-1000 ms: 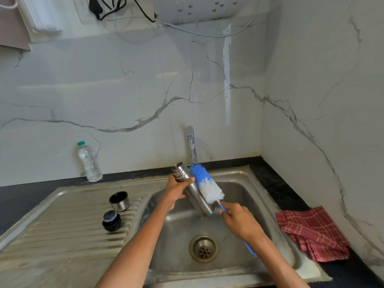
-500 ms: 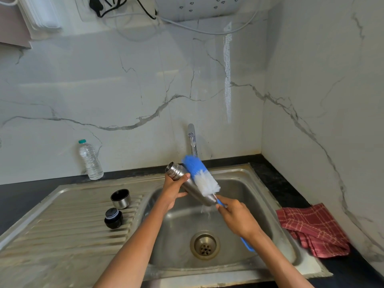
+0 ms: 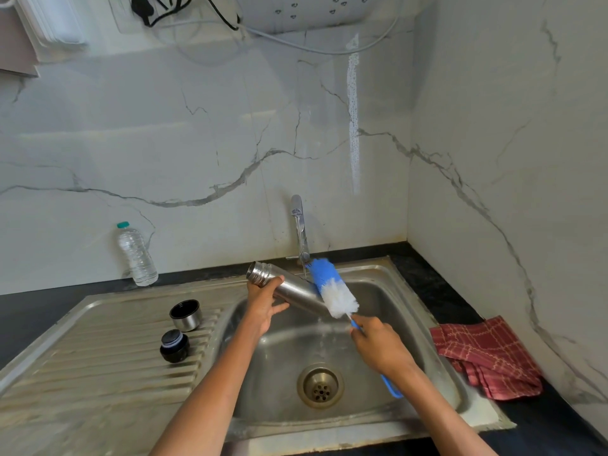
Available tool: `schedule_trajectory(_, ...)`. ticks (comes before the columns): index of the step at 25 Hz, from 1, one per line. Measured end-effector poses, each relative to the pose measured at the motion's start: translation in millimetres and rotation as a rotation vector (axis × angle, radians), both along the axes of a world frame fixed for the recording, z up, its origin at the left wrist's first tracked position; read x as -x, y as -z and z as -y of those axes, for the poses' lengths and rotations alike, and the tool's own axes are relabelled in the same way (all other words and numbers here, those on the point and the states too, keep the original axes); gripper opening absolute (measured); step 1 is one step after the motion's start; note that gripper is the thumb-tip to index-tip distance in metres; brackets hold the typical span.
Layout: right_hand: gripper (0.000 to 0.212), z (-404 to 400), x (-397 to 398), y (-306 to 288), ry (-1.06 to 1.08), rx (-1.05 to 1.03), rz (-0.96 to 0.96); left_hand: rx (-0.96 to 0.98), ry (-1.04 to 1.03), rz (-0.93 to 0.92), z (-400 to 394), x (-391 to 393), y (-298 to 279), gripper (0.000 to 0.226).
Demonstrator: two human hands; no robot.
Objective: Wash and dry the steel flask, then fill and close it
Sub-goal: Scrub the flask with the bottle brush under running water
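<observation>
My left hand (image 3: 263, 307) grips the smooth cylindrical steel flask (image 3: 286, 287) over the steel sink basin (image 3: 424, 330), threaded mouth pointing up-left. My right hand (image 3: 378, 348) seemingly grips the fluffy blue-and-white bottle brush (image 3: 332, 291), touching its side.

- We see a black countertop (image 3: 427, 284) holding a steel sink (image 3: 411, 291).
- On its ribbed drainboard (image 3: 98, 366) we see 1 steel cup (image 3: 186, 315) and 1 black stopper (image 3: 174, 345).
- On the countertop we see 1 plastic water bottle (image 3: 136, 255) at the wall and 1 red checked cloth (image 3: 487, 357) right of the sink.
</observation>
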State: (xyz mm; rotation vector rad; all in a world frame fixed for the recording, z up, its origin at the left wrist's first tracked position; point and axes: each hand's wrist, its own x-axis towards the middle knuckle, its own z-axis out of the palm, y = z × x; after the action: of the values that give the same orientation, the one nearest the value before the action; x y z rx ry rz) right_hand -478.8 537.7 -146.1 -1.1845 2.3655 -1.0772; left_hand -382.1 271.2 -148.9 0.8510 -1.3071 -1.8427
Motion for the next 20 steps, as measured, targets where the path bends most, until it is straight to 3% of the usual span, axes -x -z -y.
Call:
schedule_trajectory(4,0.032,8.2,-19.6,-7.5,-0.126,0.088,-0.082,-0.048,0.023,-0.067,-5.3,2.9,5.1,0.067)
schedule_trajectory(10,0.021,-1.7,-0.3,4.0,0.087,-0.092,-0.027,-0.101,-0.055,-0.083,-4.5,4.2,2.9,0.065)
schedule_trajectory(13,0.027,5.4,-10.7,0.0,-0.081,0.044,-0.073,-0.101,-0.041,-0.096,-6.7,5.0,5.6,0.062)
schedule_trajectory(16,0.033,11.4,-23.3,-8.0,-0.188,0.141,-0.137,-0.016,0.001,-0.074,-16.8,5.1,5.9,0.044)
schedule_trajectory(20,0.023,4.7,-6.6,1.0,-0.030,0.019,-0.099,0.034,-0.026,-0.057,-19.8,4.8,0.2,0.057)
